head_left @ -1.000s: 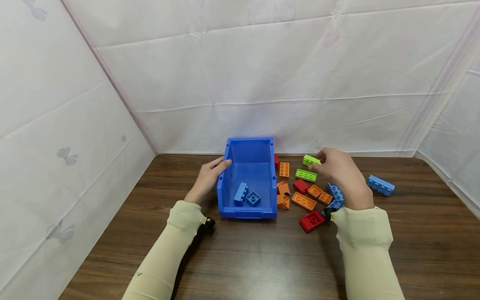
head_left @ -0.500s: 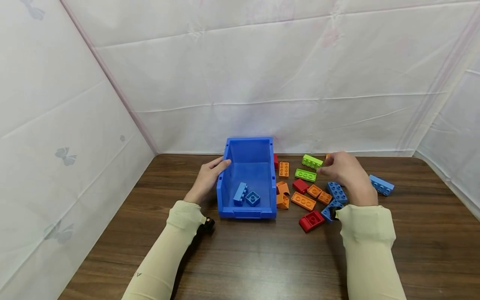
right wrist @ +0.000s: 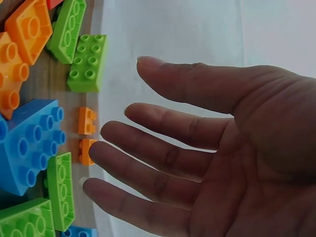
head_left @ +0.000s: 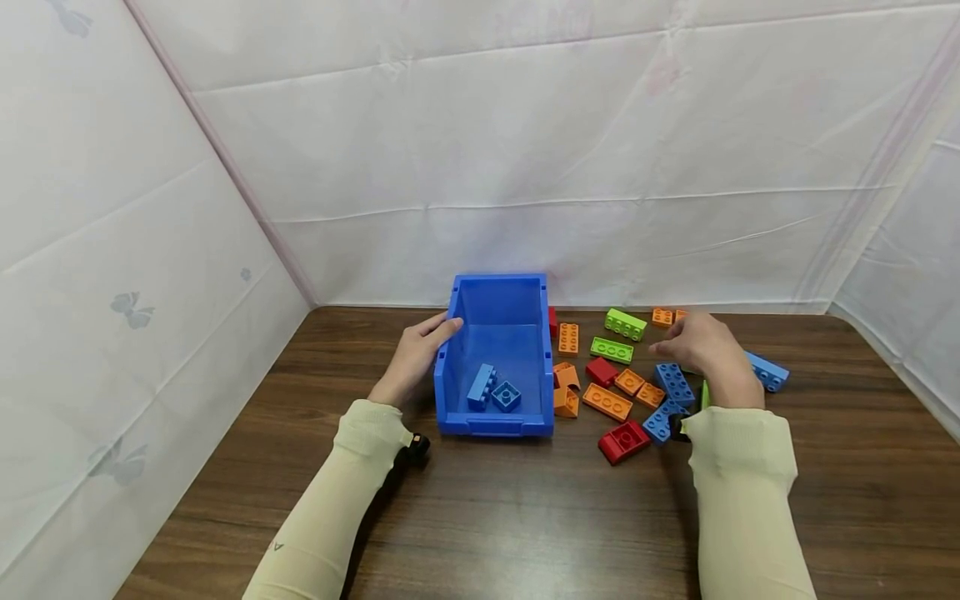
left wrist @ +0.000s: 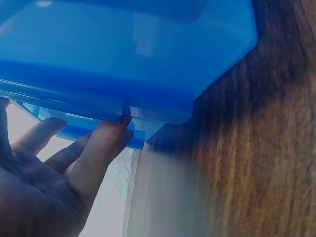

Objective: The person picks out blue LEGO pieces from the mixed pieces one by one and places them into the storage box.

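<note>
In the head view, my left hand grips the left rim of a blue plastic bin, thumb over the edge. In the left wrist view the thumb and fingers meet the bin's rim. A blue toy brick and a small square blue brick lie inside it. My right hand hovers over loose bricks with nothing in it; in the right wrist view its fingers are spread, thumb apart. Nearby are a blue brick, a lime brick and small orange bricks.
Between bin and right hand lie a flat lime piece, a red brick, a flat orange piece and a red piece. Another blue brick sits right of the hand. A white sheet stands behind the wooden table.
My right hand has moved right, away from the lime brick, uncovering that brick, the small orange bricks behind and more of the blue bricks. My left hand and the bin stay put.
</note>
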The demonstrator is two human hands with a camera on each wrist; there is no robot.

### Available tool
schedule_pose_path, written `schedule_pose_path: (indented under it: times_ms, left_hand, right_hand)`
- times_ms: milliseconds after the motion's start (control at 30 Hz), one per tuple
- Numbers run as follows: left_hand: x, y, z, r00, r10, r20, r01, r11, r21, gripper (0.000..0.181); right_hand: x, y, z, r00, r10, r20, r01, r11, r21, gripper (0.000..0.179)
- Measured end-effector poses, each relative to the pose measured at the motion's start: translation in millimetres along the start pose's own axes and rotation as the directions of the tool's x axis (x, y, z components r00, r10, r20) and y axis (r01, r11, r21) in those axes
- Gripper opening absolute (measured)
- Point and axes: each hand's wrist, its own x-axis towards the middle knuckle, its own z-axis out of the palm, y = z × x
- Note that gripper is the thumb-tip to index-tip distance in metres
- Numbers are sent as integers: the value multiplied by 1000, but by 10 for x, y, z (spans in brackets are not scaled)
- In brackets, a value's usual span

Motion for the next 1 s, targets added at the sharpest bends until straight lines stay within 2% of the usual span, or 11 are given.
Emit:
schedule_pose_path:
  times_ms: [333,667,867,1000]
  left_hand:
    - [8,-10,-10,1000,-7,2,7,1000,-15,67]
    - [2,-1,-8,1000,-1,2,1,1000,-19,69]
    - [-4,-3,-12,1000,-7,0,7,1000,-10,70]
    - [-6,1,-17,1000,-6,8,6,1000,-6,70]
  right_hand:
    - [79,85,66,999,35,17,-34,999,-20,40]
    - [131,146,104,994,96,59,-98,995,25,54]
    - [148,196,138,993,104,62,-107,993,50,32]
    - [154,228,163,993,99,58,-102,994,44,31]
